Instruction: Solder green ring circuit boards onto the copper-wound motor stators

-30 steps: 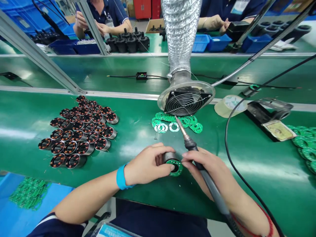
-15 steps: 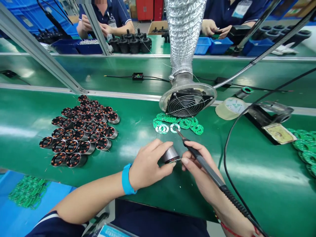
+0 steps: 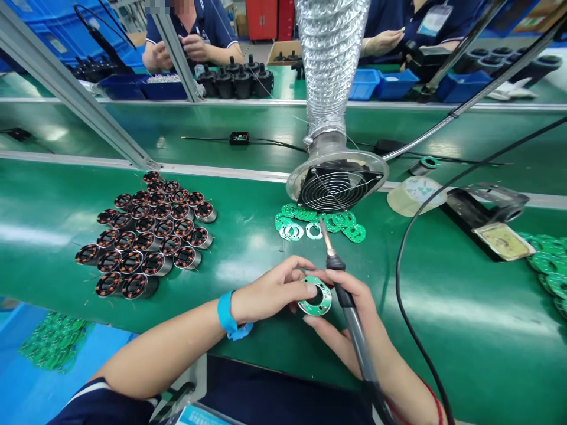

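Lower left of the frame: blue bin (image 3: pixel 110 343) holding a heap of green ring boards (image 3: pixel 53 342). Left, on the green table (image 3: pixel 248 236): a close-packed cluster of metal cylinders (image 3: pixel 148 241), copper windings showing in their open ends. Just below centre: left hand (image 3: pixel 270 295), blue band (image 3: pixel 227 316) at the wrist, fingers closed round a single green ring board (image 3: pixel 315 310), its flat side toward the viewer, thumb across it by the dark central hole; what lies behind is mostly hidden. Above it, mid-frame: loose green and white rings (image 3: pixel 332 222), lying below a round fan (image 3: pixel 332 188). Right of the piece: right hand (image 3: pixel 371 321), gripping a soldering iron (image 3: pixel 354 324), tip angled up toward the rings; its thumb is by the board's lower rim, contact unclear. Farther right: tape roll (image 3: pixel 401 205), black stand (image 3: pixel 465 223), more green boards (image 3: pixel 549 260) at the edge.
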Available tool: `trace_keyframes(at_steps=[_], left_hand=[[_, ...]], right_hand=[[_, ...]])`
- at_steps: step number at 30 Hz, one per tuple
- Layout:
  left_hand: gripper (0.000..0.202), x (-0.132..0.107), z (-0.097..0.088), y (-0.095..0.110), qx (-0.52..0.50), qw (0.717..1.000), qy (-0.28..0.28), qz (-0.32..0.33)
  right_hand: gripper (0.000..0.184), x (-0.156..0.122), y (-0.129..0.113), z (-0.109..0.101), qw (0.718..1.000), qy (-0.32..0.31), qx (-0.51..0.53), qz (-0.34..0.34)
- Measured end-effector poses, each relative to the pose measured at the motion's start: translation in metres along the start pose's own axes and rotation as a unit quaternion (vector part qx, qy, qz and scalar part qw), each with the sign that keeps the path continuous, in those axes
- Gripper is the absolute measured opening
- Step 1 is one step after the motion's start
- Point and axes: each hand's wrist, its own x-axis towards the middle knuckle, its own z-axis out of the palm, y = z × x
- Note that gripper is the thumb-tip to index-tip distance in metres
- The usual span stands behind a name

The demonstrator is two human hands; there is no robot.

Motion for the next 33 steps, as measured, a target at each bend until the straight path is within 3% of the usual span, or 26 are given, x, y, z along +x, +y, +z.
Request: trace_keyframes(at_steps=[3, 6, 10, 13, 15, 16, 18, 20, 21, 23, 26, 33], left_hand=[[0.044, 0.000, 0.004, 0.001, -0.045, 0.999, -0.013, -0.023], [0.040, 0.001, 0.004, 0.003, -0.038, 0.999, -0.012, -0.013], [0.042, 0.001, -0.001, 0.004, 0.026, 0.999, -0.027, -0.011], [0.046, -0.001, -0.001, 0.002, 0.135, 0.991, 0.004, 0.014], [0.045, -0.002, 0.001, 0.000, 0.278, 0.956, 0.055, 0.072], [0.045, -0.003, 0.002, -0.001, 0.361, 0.923, 0.082, 0.107], [0.045, -0.005, 0.003, -0.002, 0.497, 0.843, 0.122, 0.164], [0.047, -0.006, 0.004, -0.003, 0.554, 0.800, 0.134, 0.187], [0.047, -0.006, 0.004, -0.002, 0.551, 0.802, 0.134, 0.186], [0.046, -0.007, 0.003, 0.001, 0.508, 0.835, 0.127, 0.172], [0.040, -0.008, 0.002, 0.007, 0.410, 0.898, 0.100, 0.127], [0.036, -0.007, -0.003, 0.009, 0.286, 0.957, -0.011, 0.052]], right_hand=[[0.052, 0.001, 0.005, 0.005, 0.997, 0.055, -0.061, -0.007], [0.050, 0.002, 0.006, -0.002, 0.999, 0.040, -0.037, 0.006], [0.031, 0.007, 0.005, -0.019, 0.999, 0.036, -0.031, 0.011], [0.024, 0.012, 0.006, -0.025, 0.996, 0.021, -0.085, -0.032], [0.022, 0.014, 0.007, -0.024, 0.991, 0.000, -0.120, -0.057], [0.022, 0.015, 0.007, -0.022, 0.991, -0.008, -0.126, -0.052], [0.024, 0.015, 0.008, -0.018, 0.995, -0.027, -0.093, 0.013], [0.025, 0.014, 0.008, -0.014, 0.991, -0.023, 0.004, 0.129], [0.026, 0.014, 0.009, -0.012, 0.980, -0.016, 0.069, 0.186], [0.029, 0.013, 0.010, -0.012, 0.947, 0.000, 0.195, 0.256], [0.038, 0.012, 0.010, -0.014, 0.914, -0.007, 0.297, 0.276], [0.039, 0.009, 0.010, -0.010, 0.943, -0.014, 0.235, 0.233]])
